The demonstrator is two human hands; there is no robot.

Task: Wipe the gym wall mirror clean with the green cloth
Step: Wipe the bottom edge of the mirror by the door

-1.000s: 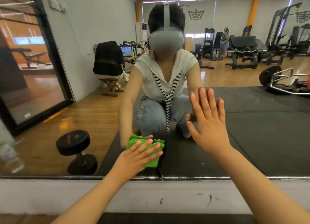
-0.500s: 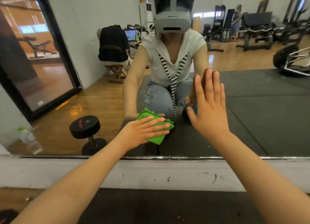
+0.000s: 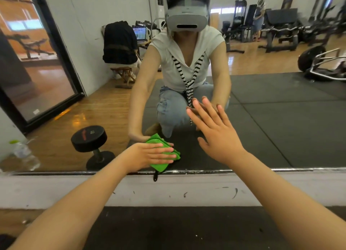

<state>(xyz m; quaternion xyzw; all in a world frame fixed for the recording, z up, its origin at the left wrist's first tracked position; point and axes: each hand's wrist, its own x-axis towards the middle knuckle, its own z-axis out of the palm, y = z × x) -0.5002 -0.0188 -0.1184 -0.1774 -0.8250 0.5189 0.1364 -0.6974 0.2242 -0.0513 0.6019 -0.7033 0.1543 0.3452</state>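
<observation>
The wall mirror (image 3: 271, 118) fills the upper part of the view, its metal bottom edge running just above a white wall strip. My left hand (image 3: 149, 154) lies flat with straight fingers on a folded green cloth (image 3: 161, 165), pressing it against the glass just above the bottom edge. A short black loop hangs from the cloth over the edge. My right hand (image 3: 215, 135) is spread flat against the mirror, higher and to the right of the cloth, holding nothing. My own crouching reflection faces me in the glass.
A scuffed white wall strip (image 3: 206, 189) runs below the mirror, with black rubber floor mat (image 3: 177, 229) beneath my arms. Reflected in the glass are a black dumbbell (image 3: 89, 143), a plastic bottle (image 3: 22, 152), a seated person in black (image 3: 119, 41) and gym machines (image 3: 280, 26).
My left hand has slid the cloth down the glass to just above the mirror's bottom edge. My right hand has tilted leftward while staying flat on the glass, and my view has dropped lower.
</observation>
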